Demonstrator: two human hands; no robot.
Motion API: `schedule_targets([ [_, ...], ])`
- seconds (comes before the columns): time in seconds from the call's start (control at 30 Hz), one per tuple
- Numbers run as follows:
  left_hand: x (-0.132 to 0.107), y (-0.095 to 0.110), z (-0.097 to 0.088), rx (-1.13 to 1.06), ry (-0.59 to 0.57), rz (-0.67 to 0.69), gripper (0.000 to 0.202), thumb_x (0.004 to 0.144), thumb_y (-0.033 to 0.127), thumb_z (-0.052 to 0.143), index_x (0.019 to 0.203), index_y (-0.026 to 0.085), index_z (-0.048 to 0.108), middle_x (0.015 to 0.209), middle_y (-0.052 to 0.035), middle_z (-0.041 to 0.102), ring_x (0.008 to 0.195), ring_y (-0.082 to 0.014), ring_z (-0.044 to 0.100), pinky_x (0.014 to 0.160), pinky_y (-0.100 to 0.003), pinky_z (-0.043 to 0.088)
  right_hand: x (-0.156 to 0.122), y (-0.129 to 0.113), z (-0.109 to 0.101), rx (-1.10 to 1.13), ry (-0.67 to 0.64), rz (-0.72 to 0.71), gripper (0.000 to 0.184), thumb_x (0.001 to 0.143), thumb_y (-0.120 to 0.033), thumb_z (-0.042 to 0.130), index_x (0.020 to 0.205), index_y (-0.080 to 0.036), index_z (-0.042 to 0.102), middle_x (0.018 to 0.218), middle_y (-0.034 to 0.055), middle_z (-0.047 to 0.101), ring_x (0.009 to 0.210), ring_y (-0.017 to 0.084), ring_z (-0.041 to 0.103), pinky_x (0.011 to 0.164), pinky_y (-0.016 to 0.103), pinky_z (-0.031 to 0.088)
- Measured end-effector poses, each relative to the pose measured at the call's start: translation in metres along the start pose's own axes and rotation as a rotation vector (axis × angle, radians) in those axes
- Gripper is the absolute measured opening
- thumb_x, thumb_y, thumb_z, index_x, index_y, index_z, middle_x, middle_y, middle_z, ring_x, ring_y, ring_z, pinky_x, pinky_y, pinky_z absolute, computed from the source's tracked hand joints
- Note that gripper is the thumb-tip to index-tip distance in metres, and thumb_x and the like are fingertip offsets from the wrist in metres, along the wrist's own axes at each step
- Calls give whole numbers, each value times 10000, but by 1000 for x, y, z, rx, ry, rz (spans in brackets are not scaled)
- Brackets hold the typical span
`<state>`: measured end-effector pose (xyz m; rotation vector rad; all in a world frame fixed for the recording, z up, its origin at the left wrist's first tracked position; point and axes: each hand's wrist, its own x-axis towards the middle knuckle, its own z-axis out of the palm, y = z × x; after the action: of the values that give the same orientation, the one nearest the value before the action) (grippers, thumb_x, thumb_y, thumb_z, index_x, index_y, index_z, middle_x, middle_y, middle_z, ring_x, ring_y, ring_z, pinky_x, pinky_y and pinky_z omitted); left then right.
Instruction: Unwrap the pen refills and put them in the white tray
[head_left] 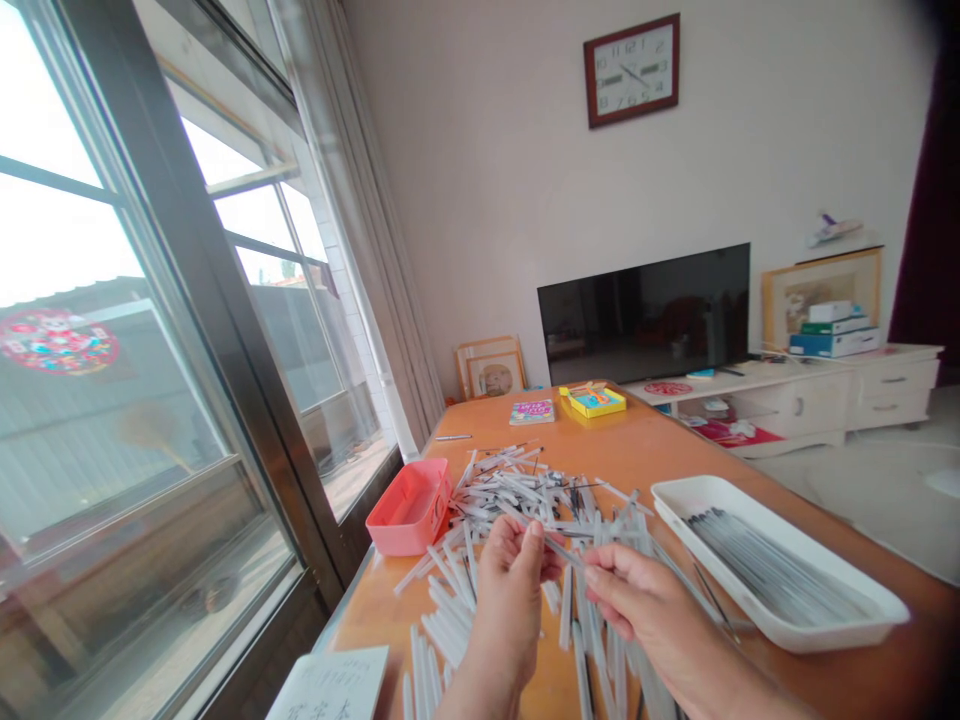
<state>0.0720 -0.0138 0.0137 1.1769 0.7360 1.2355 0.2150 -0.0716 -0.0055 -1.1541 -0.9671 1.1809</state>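
Observation:
My left hand (517, 570) is closed over the middle of the table, thumb on top, gripping a thin translucent pen barrel (564, 552). The fingertips of my right hand (637, 592) pinch the barrel's near right end, so it slants between the two hands. Whether a refill sits inside it I cannot make out. Around and beneath my hands lies a loose heap of pen barrels (517, 490), whitish and clear, some with dark parts. To the right, a white tray (825, 640) holds a bundle of thin dark-tipped refills (750, 560).
A pink plastic basket (409, 538) stands left of the heap. A handwritten paper (341, 680) lies at the near left. Tweezers (716, 600) lie by the tray. Farther back are a booklet (532, 412) and a yellow box (596, 402). A glass door (247, 400) borders the left.

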Motion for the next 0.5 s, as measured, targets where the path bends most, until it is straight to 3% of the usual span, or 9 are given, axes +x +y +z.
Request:
schedule_targets([
  [0.37, 0, -1, 3, -44, 48, -45, 360, 823, 510, 706, 831, 192, 537, 813, -26, 659, 712, -136, 624, 700, -260, 480, 7, -2, -1, -50, 37, -15, 315, 794, -493, 643, 846, -184, 606, 647, -39, 514, 570, 93, 421, 526, 207, 290],
  [0.43, 6, -3, -3, -34, 72, -31, 390, 799, 532, 722, 919, 194, 567, 822, -38, 668, 711, -146, 642, 697, -271, 494, 8, -3, -2, -57, 42, 6, 299, 781, -478, 644, 830, -184, 608, 644, -35, 524, 551, 88, 413, 508, 202, 259],
  [0.5, 13, -4, -11, -25, 185, -5, 518, 750, 526, 769, 1094, 202, 557, 862, -51, 680, 717, -162, 664, 679, -277, 503, 8, -2, -1, -60, 35, 25, 286, 773, -463, 639, 822, -182, 614, 637, -34, 525, 534, 83, 403, 496, 199, 234],
])
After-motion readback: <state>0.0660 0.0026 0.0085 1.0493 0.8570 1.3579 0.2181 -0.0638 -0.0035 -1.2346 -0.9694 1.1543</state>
